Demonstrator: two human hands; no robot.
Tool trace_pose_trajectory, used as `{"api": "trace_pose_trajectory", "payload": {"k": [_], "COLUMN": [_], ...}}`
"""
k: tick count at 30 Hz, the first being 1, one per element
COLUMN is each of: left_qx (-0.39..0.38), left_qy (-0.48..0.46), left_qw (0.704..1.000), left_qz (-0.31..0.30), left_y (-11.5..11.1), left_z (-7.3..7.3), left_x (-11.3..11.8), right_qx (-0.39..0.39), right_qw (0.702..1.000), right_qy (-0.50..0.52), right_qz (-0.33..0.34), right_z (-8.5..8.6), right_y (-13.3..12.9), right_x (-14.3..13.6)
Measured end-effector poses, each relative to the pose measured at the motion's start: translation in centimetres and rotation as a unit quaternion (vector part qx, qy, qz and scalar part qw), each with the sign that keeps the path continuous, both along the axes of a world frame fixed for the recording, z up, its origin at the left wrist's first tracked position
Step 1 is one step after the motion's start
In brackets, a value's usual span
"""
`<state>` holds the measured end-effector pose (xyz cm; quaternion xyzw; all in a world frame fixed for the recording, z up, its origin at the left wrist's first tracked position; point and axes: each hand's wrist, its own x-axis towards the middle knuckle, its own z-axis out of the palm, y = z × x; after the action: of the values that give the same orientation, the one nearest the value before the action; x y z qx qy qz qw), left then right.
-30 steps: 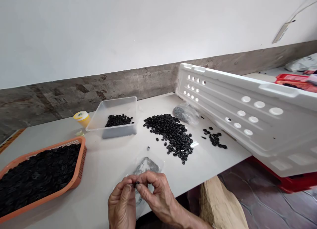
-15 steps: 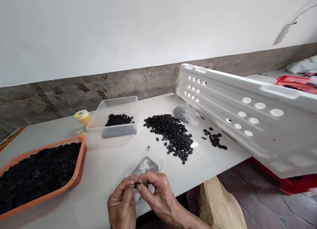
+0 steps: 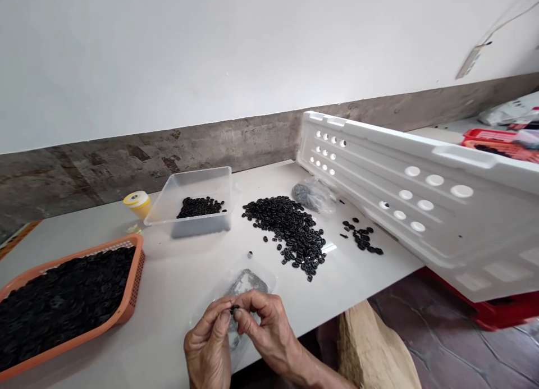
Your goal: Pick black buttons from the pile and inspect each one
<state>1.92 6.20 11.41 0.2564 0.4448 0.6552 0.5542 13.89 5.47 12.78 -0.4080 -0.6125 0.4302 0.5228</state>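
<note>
Above the near edge of the table, my left hand (image 3: 209,339) and my right hand (image 3: 273,328) meet fingertip to fingertip. Both pinch a small black part (image 3: 234,309); its exact kind is mostly hidden by the fingers. Behind and beneath the hands lies a clear plastic bag (image 3: 246,279) with small grey pieces in it. Just beyond it sits a single small dark piece (image 3: 250,254). To the right of that spreads a heap of small black oval parts with holes (image 3: 290,226).
An orange basket (image 3: 137,279) of black parts stands left, a clear bin (image 3: 202,228) with black parts behind. A yellow-and-white container (image 3: 137,203), a knotted bag (image 3: 314,196) and scattered black pieces (image 3: 362,238) lie around. A white perforated panel (image 3: 370,170) leans along the right.
The dark coil-like piece at my left fingertips and the black piece at my right have come together. The view has shifted slightly.
</note>
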Motion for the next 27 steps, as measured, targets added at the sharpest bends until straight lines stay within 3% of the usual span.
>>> {"api": "trace_pose_trajectory", "payload": {"k": [4,9,11,14,17,20,23,27], "left_qx": [0.001,-0.056,-0.062,-0.04,-0.01,0.033,0.088,0.088], "left_qy": [-0.031,-0.046,-0.009,0.18,0.363,0.484,0.61,0.721], "left_qw": [0.999,0.995,0.994,0.977,0.925,0.863,0.759,0.618], "left_qz": [-0.017,-0.073,-0.092,-0.107,-0.113,-0.143,-0.21,-0.301], "left_y": [0.4,1.4,1.9,2.9,4.7,8.0,12.0,16.3], "left_z": [-0.3,-2.9,-4.1,-4.9,-4.0,-1.8,-0.3,-1.2], "left_x": [0.0,-0.4,-0.7,-1.0,-0.6,2.0,6.5,12.2], "right_qx": [-0.053,-0.088,-0.102,-0.113,-0.125,-0.135,-0.148,-0.151], "right_qw": [0.996,0.986,0.984,0.982,0.975,0.972,0.971,0.971], "right_qy": [0.069,0.138,0.144,0.154,0.184,0.192,0.184,0.173], "right_qz": [0.015,0.037,0.031,0.017,0.011,0.0,-0.018,-0.064], "right_z": [-0.1,-0.7,-1.4,-2.7,-3.8,-4.3,-4.4,-4.5], "right_y": [0.3,0.3,0.1,-0.1,-0.4,-0.9,-1.6,-3.0], "right_x": [0.2,1.0,1.6,2.7,3.6,4.5,5.6,7.8]}}
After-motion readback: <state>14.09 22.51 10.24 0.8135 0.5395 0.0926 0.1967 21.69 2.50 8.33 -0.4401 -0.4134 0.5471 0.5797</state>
